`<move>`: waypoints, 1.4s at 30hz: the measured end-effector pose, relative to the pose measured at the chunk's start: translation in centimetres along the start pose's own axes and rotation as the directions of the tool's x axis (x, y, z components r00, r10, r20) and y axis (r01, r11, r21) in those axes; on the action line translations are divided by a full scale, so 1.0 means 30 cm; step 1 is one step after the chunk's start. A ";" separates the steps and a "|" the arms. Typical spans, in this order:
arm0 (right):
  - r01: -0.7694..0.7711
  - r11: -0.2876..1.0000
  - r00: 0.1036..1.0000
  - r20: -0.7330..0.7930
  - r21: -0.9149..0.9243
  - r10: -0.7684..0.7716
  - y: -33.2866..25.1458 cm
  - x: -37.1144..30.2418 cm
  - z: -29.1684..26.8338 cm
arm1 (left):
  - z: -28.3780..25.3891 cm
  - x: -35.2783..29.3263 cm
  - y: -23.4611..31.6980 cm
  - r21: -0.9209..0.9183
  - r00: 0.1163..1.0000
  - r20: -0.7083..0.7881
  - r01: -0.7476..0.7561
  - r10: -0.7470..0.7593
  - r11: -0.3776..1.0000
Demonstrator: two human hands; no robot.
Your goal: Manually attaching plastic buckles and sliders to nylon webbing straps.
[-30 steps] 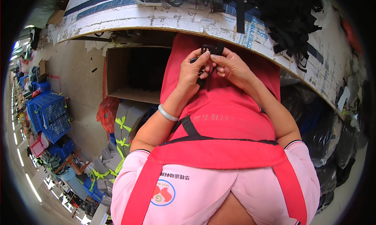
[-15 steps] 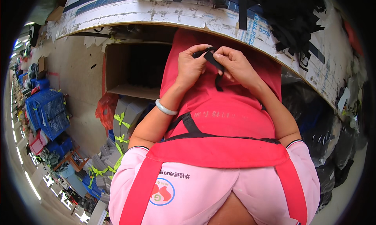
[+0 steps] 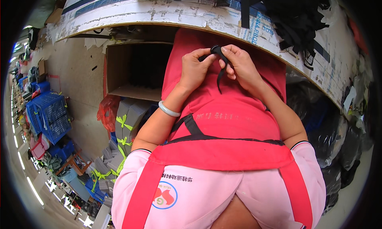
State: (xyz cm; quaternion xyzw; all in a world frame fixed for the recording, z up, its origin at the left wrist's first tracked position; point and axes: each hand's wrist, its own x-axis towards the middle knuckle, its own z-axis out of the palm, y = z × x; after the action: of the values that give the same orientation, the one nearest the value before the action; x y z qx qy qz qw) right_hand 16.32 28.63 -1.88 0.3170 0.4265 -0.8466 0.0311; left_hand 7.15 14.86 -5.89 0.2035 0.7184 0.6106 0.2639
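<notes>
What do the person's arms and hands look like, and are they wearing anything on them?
The left hand and right hand are bare, with no gloves. A smooth, pale, round bangle sits near the left wrist; no bangle shows on the right. The short sleeves are light pink, with dark and white trim at their edges, leaving both forearms uncovered.

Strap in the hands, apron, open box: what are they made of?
Strap: probably fabric webbing, mostly matte black; narrow, bending, weave too small to confirm. Apron: likely cloth, dull red; soft creases. Box: apparently cardboard, matte brown; flat, stiff-looking flap.
</notes>
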 end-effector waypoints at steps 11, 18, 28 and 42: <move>0.053 0.994 0.997 -0.057 -0.100 -0.059 0.014 0.019 -0.003 | -0.020 -0.007 0.042 0.297 0.956 -0.021 -0.273 0.293 0.915; 0.043 0.992 0.998 0.041 -0.120 -0.038 0.000 0.037 -0.023 | -0.041 -0.008 0.019 0.285 0.904 0.088 -0.425 0.418 0.859; 0.626 0.672 0.757 0.100 -0.396 -0.646 -0.005 -0.026 0.023 | -0.048 0.013 0.087 -0.448 0.885 0.181 0.463 -0.430 0.765; -0.015 0.891 1.000 -0.005 -0.454 0.014 -0.068 -0.047 0.005 | -0.010 -0.027 0.054 -0.404 0.989 -0.019 0.125 -0.145 0.906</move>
State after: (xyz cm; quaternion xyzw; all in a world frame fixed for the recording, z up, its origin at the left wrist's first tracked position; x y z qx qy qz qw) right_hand 16.72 29.50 0.41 0.3046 0.6098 -0.7233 0.1101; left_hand 7.55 14.42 -4.14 0.0801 0.5964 0.7300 0.3241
